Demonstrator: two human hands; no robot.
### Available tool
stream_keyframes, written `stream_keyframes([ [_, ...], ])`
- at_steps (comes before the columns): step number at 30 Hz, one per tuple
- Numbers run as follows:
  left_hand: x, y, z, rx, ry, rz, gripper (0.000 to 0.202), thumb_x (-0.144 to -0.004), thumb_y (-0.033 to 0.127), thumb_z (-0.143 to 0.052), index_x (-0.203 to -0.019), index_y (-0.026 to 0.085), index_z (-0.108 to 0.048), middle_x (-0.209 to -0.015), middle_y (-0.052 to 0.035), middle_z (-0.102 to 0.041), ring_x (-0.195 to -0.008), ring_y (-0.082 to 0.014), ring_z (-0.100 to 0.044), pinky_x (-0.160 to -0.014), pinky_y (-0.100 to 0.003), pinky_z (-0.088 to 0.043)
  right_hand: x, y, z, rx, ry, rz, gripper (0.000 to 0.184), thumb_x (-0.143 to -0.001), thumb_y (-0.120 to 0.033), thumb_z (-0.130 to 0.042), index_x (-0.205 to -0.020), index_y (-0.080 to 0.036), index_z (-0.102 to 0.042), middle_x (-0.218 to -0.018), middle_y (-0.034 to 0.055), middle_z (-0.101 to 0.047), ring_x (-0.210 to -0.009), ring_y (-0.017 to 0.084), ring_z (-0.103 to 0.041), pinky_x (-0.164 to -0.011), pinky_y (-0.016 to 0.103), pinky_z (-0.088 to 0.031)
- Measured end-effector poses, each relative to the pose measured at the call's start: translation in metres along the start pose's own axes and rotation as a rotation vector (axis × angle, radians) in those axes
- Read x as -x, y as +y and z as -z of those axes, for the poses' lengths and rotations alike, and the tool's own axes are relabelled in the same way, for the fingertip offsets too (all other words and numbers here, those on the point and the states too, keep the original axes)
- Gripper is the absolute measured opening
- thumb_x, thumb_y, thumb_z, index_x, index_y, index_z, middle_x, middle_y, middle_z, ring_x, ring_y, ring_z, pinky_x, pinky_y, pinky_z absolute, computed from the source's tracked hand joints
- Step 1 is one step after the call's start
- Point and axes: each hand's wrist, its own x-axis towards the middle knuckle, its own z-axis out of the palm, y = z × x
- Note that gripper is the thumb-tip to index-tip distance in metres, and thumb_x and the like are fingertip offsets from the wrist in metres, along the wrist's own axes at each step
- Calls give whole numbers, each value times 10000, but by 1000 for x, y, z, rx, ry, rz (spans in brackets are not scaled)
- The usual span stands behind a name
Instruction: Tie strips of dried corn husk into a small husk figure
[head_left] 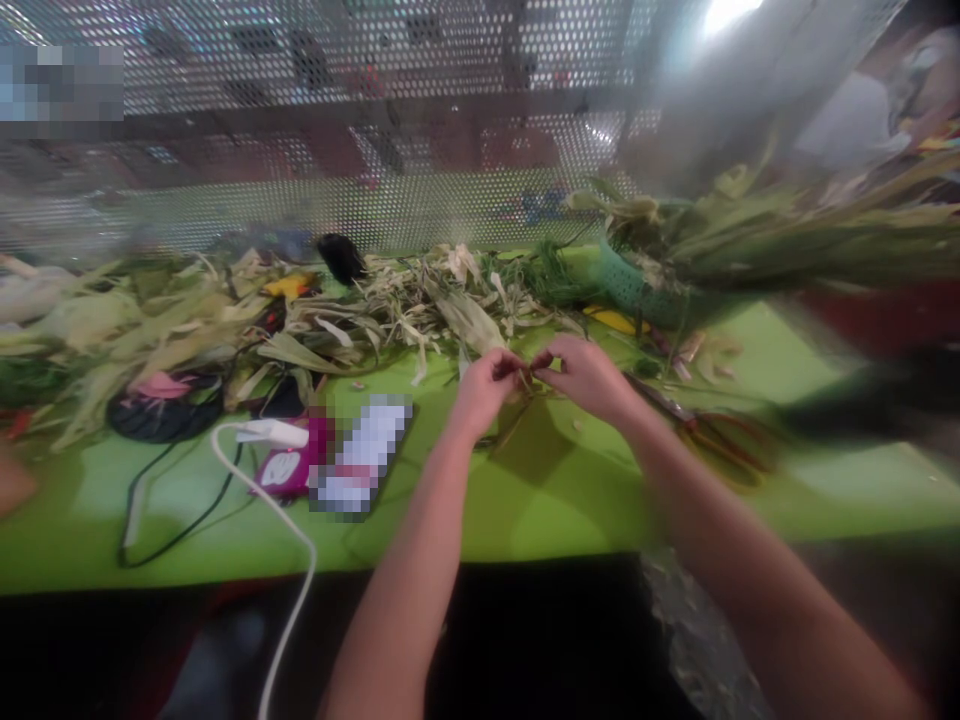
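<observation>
My left hand (486, 388) and my right hand (583, 374) meet over the green table (570, 490), fingers pinched together on a thin strip of dried husk (526, 378) stretched between them. The strip's loose end hangs down toward the table below the hands. Just beyond the hands lies a pile of pale corn husks (420, 300). The picture is blurred by motion.
A teal basket (637, 285) with long green leaves stands at the back right. Scissors with orange handles (720, 440) lie right of my right arm. A pink device (289, 465), a white cable (285, 530) and a black cable (157, 510) lie at the left. A perforated metal screen (375, 120) closes the back.
</observation>
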Motion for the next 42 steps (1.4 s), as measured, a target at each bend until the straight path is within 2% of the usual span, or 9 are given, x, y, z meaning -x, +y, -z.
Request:
stream_keyframes([
  [8,0,1,-1,-19,65,21,127,-700,207,-714,-800,156,-655,-741,4,-648,-705,-110,-570,-697,-229,-437,2,-7,1,20,-37,38,78,-786,-100,-652,-780,-166,-692,-827,39,-668,-774,156,-577,-682,252,-380],
  [11,0,1,-1,-27,91,46,152,-658,188,-729,-789,150,-661,-737,3,-652,-708,-114,-584,-701,-235,-445,2,-7,2,-8,-68,79,65,-785,-121,-657,-766,-172,-692,-816,30,-673,-760,148,-581,-675,246,-375],
  [14,0,1,-1,-65,106,39,167,-653,195,-733,-799,149,-667,-738,1,-657,-707,-116,-589,-690,-233,-449,2,-7,2,-45,-79,50,70,-814,-180,-653,-769,-178,-706,-795,27,-693,-725,143,-592,-655,247,-380],
  [20,2,0,-2,-199,97,-76,130,-682,144,-687,-809,156,-665,-771,-4,-682,-744,-125,-622,-728,-245,-483,2,-6,-4,-183,-49,-68,210,-760,-105,-641,-928,-193,-731,-858,17,-754,-749,153,-668,-687,253,-448],
  [26,5,6,-8,-454,121,-215,185,-709,60,-615,-833,191,-660,-818,-10,-717,-781,-151,-666,-770,-281,-513,0,6,-23,-266,12,-164,214,-682,-101,-663,-867,-186,-730,-772,2,-739,-699,152,-659,-632,245,-457],
  [32,7,4,-13,-746,219,-399,220,-779,51,-567,-910,192,-674,-905,-55,-721,-790,-168,-659,-754,-289,-507,-2,13,-39,-546,34,-316,248,-646,-70,-642,-847,-181,-734,-726,0,-730,-659,141,-664,-628,250,-523],
  [38,6,-3,-13,-773,288,-482,173,-842,90,-564,-935,185,-675,-935,-63,-697,-862,-176,-643,-797,-294,-499,-6,12,-38,-759,21,-363,237,-656,-100,-666,-871,-163,-741,-750,30,-742,-677,142,-678,-656,257,-547],
  [42,5,-4,-12,-750,298,-495,141,-877,118,-548,-907,181,-671,-930,-64,-674,-862,-169,-627,-808,-296,-496,-8,11,-36,-742,35,-324,213,-676,-113,-656,-858,-163,-754,-792,34,-755,-695,139,-672,-699,262,-541],
])
